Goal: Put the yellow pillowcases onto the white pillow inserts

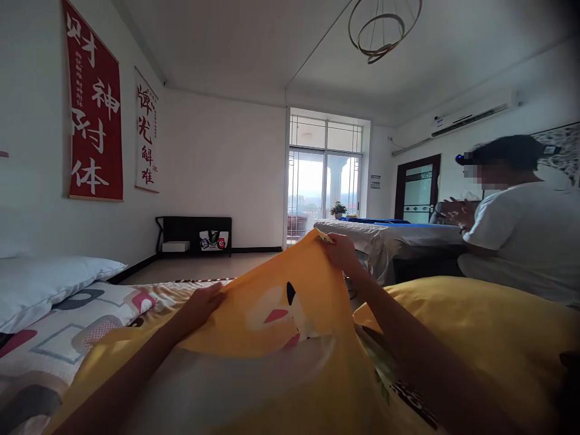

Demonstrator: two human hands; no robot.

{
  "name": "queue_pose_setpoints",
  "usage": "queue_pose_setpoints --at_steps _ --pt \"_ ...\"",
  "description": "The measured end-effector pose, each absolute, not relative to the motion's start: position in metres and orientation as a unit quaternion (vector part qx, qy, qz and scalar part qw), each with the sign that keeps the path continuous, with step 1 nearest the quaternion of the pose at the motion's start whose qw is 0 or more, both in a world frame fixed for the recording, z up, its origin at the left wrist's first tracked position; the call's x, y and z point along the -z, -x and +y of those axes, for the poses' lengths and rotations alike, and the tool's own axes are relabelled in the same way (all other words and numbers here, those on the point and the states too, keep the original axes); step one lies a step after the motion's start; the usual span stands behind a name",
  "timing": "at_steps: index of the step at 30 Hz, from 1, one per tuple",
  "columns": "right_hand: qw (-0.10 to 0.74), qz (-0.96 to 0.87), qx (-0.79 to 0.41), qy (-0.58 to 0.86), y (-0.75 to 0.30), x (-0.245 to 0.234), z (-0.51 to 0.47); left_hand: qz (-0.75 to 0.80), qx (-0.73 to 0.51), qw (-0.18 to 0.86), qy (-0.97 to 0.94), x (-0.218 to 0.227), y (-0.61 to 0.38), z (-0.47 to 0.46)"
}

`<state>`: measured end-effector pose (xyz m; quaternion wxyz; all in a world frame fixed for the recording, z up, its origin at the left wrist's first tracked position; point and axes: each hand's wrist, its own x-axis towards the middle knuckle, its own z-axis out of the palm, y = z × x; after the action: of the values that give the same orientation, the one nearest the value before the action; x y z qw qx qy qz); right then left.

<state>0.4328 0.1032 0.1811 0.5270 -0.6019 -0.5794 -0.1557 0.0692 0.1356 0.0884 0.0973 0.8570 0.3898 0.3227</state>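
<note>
A yellow printed bedding cloth [272,302], with a white, pink and black cartoon pattern, stretches up in front of me. My right hand [343,252] pinches its raised upper corner, and the fabric slopes down to the left from there. Along the left part of the upper edge, my left hand [208,300] grips the cloth, its fingertips partly hidden by the fabric. The cloth's lower part spreads toward me between my forearms. To the right of my right forearm lies a plump yellow pillow [471,326].
White pillow [54,284] and patterned bedding [58,344] lie at left. A person [521,223] in a white shirt sits at right, hands raised, beside a covered table [408,232]. A low black shelf [194,226] stands by the far wall, left of glass doors [324,181].
</note>
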Motion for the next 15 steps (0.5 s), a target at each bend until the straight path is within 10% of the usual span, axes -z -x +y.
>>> queue_pose_setpoints --at_steps 15 --pt "0.545 -0.603 0.153 0.562 -0.417 -0.206 0.082 0.460 -0.340 0.013 -0.820 -0.139 -0.034 0.114"
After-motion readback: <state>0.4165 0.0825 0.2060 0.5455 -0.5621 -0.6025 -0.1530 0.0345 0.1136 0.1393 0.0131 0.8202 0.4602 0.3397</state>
